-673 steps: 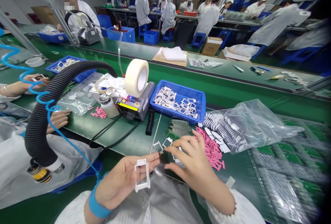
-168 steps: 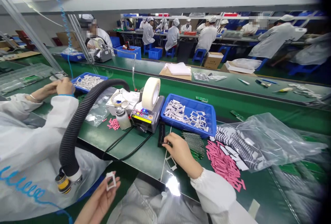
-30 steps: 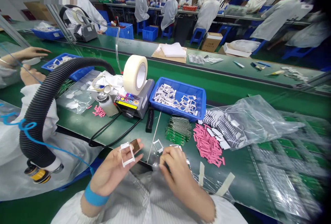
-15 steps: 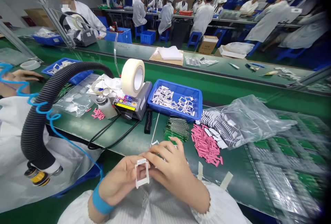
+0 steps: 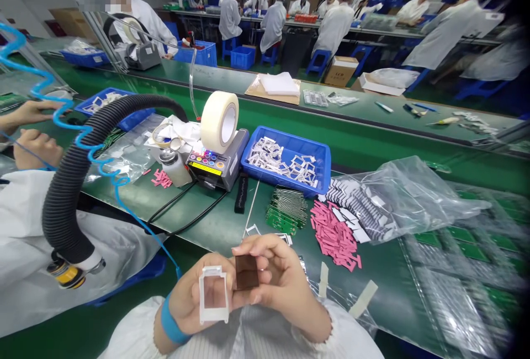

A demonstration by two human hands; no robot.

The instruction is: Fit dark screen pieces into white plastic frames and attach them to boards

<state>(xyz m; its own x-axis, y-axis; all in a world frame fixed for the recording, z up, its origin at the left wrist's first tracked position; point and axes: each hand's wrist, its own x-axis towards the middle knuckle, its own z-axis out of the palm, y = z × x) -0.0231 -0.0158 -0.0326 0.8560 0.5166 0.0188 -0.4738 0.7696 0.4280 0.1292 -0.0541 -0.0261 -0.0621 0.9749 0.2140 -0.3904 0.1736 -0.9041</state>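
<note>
My left hand is closed on a white plastic frame with a rectangular opening, held upright close to my body. Just to its right, my right hand grips a small dark brown rectangular panel by its edges, between thumb and fingers. The panel and the frame are side by side, the panel slightly higher; whether they touch I cannot tell. Beyond my hands, more white frames lie on the bench, partly hidden by my fingers. A blue band is round my left wrist.
A blue tray of white frames stands behind a stack of green circuit boards. Pink strips and a plastic bag lie to the right. A tape roll tops a grey machine. A black hose arches at left.
My right hand has turned and drawn back from the frame, and the brown panel in its fingers now shows. The white frame has shifted left and down. At left, a co-worker's second hand has appeared.
</note>
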